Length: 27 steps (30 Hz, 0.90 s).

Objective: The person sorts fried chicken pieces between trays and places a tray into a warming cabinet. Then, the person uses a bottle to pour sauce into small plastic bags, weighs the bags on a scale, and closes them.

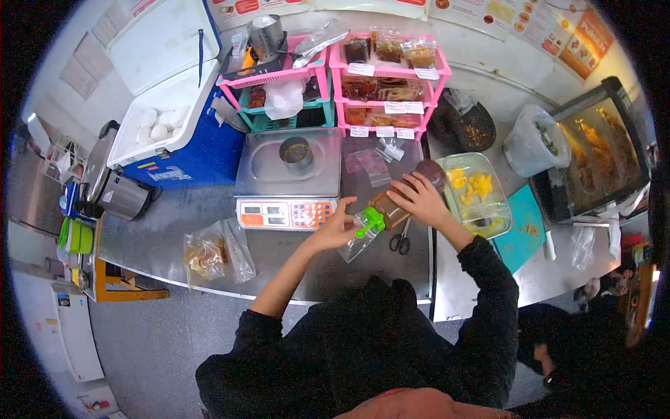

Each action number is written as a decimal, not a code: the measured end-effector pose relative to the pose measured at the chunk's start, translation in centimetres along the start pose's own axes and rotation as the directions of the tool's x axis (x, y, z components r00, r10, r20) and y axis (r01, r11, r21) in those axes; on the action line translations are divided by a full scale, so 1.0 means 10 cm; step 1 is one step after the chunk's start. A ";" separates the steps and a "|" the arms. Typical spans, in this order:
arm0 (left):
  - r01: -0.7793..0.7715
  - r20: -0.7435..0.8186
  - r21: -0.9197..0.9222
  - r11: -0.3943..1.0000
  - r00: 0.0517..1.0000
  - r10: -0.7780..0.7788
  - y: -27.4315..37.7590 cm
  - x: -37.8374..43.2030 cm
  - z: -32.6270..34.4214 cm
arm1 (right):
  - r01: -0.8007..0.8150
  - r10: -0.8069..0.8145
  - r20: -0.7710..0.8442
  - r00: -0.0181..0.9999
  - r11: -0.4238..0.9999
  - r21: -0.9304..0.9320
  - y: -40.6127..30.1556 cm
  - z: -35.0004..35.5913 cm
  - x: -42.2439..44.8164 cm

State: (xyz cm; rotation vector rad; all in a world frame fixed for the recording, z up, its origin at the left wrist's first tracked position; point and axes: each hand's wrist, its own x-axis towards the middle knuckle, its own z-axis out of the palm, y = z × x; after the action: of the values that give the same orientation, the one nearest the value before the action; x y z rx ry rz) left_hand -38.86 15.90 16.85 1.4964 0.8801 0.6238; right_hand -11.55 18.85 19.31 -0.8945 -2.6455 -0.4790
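Observation:
My right hand (420,200) grips a clear bottle of brown contents (390,208), tilted with its bright green cap (372,219) down to the left. The cap's spout is at a small clear plastic bag (356,250), which my left hand (337,228) holds by its upper part. How much is in the bag is hard to tell. Black-handled scissors (400,243) lie on the steel table under the bottle. Left of my hands stands a digital scale (288,209) with a small round metal tin (296,153) on its plate.
A filled plastic bag (207,256) lies near the front edge. Behind are pink racks (390,68) of packets and a blue cooler (204,152) holding white bundles. To the right are a tub of yellow pieces (500,199), a teal cutting board (515,246), a knife (549,246) and a glass food case (596,152).

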 end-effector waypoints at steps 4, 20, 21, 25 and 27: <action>0.201 0.096 -0.097 0.975 0.977 -0.192 -0.06 0.11 -0.06 | 0.087 -0.087 0.000 0.996 0.995 -0.043 0.09 -0.15 0.11; 0.341 0.096 -0.022 0.940 0.937 -0.337 0.10 0.08 0.07 | 0.399 -0.408 -0.056 0.911 0.908 -0.126 0.18 -0.19 0.37; 0.315 0.083 -0.008 0.949 0.946 -0.313 0.06 0.08 0.07 | 0.396 -0.404 -0.061 0.913 0.911 -0.116 0.18 -0.19 0.38; 0.265 0.068 -0.091 0.960 0.963 -0.259 -0.10 0.10 0.05 | 0.387 -0.395 -0.067 0.916 0.916 -0.109 0.19 -0.17 0.40; 0.269 0.066 -0.079 0.960 0.962 -0.264 -0.14 0.12 0.04 | 0.385 -0.393 -0.070 0.917 0.917 -0.103 0.20 -0.16 0.40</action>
State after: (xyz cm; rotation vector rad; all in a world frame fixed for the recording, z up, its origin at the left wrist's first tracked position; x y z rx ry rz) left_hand -38.13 16.62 15.30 1.2820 0.9790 0.4148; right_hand -13.07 21.83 22.70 -0.3479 -2.7388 -0.7153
